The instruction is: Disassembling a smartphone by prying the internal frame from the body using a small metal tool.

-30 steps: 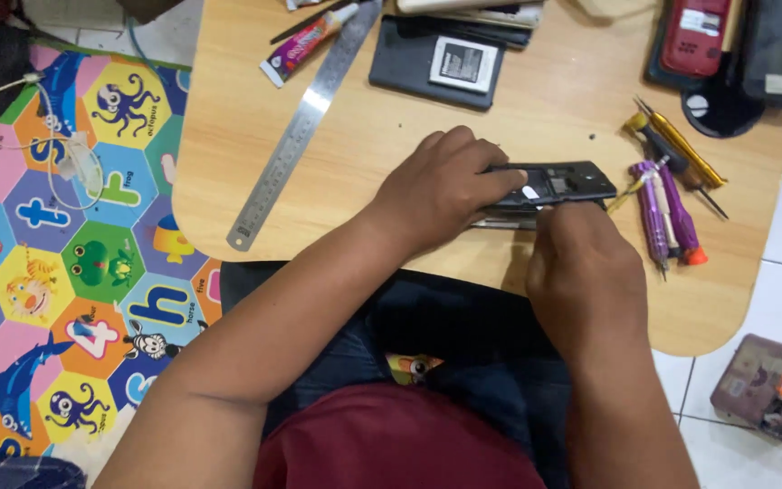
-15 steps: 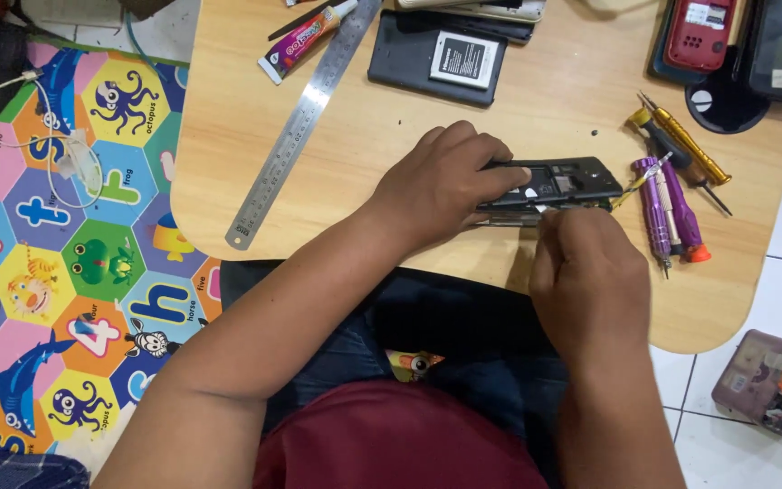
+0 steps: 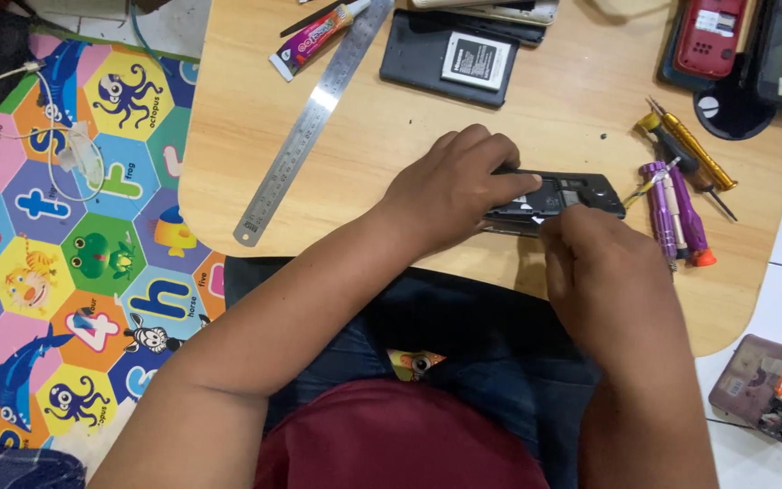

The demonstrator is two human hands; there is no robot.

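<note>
Head view, the only one: my left hand (image 3: pixel 450 186) lay over the left end of an opened black phone (image 3: pixel 561 195) near the middle of the frame, on the light wooden table (image 3: pixel 391 127). Its fingers (image 3: pixel 509 181) were curled and pressed down on the phone body, clamping it flat against the tabletop. My right hand (image 3: pixel 604 281) sat just below and right of the phone, at the table's near edge; its fingertips (image 3: pixel 558 226) were pinched together against the phone's lower edge, though I could not tell whether they held anything small between them.

Right of the phone lay two purple screwdrivers (image 3: pixel 672 208), close together, and a yellow-handled one (image 3: pixel 690 149) slanting above them. A steel ruler (image 3: pixel 314 118) ran diagonally through the upper left of the table, with a tube of glue (image 3: pixel 314 38) beside its upper end. A dark phone back with a battery (image 3: pixel 452 56) rested at the top centre, well apart from my hands. A red phone (image 3: pixel 706 34) sat at the upper right. A colourful letter play mat (image 3: pixel 65 272) covered the floor on the left of the frame.
</note>
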